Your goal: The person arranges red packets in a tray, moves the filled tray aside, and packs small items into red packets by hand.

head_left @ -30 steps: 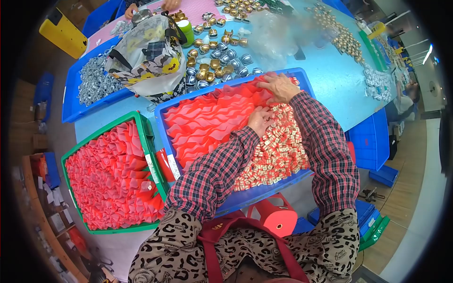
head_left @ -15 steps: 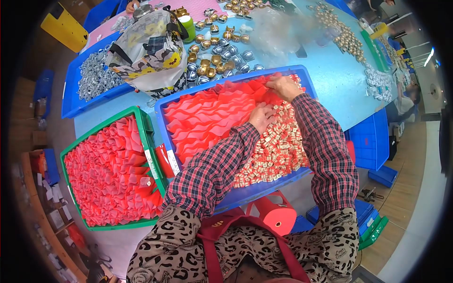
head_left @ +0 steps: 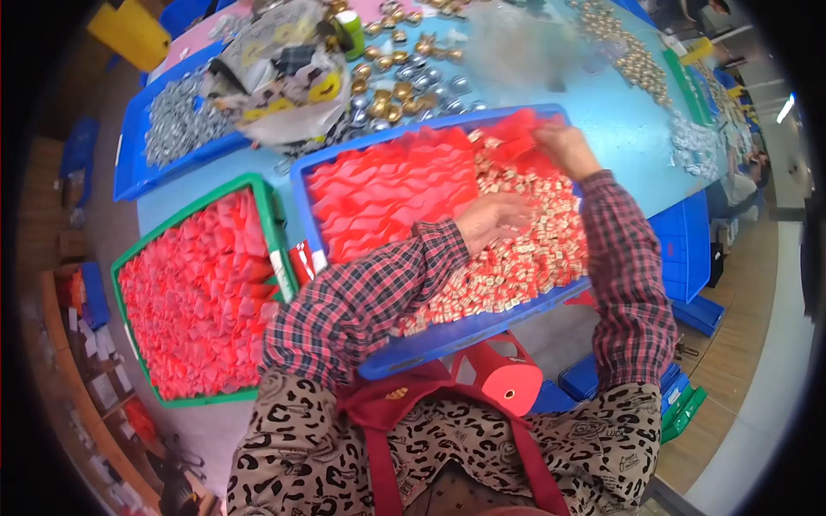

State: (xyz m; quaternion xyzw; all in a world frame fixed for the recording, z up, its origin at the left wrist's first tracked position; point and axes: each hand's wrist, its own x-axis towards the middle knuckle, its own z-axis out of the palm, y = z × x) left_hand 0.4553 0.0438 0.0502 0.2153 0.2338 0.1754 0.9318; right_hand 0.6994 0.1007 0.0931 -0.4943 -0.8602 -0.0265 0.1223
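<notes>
The right hand is at the far right corner of the blue tray, thumb and fingers drawn together on the edge of a loose red piece, which bends out to the left of the fingers, above the small blocks. The left hand is partly open, palm down, fingers loosely spread and nothing seen in its grasp; it is over the small blocks, and I cannot tell whether the fingertips touch them. Both arms wear plaid sleeves.

Under the 2 hands, the blue tray is tilted in view. Its left part is packed with rows of wavy red sheets; its right part is covered by the small blocks, cream and red. Just to the left is a green tray, full of ruffled red pieces.

Beyond, on the blue bench, are a floral bag, gold and silver parts and a blurred clear plastic bag. Left of the floral bag, another blue bin holds grey metal pieces. Below the blue tray's near edge is a red stool.
</notes>
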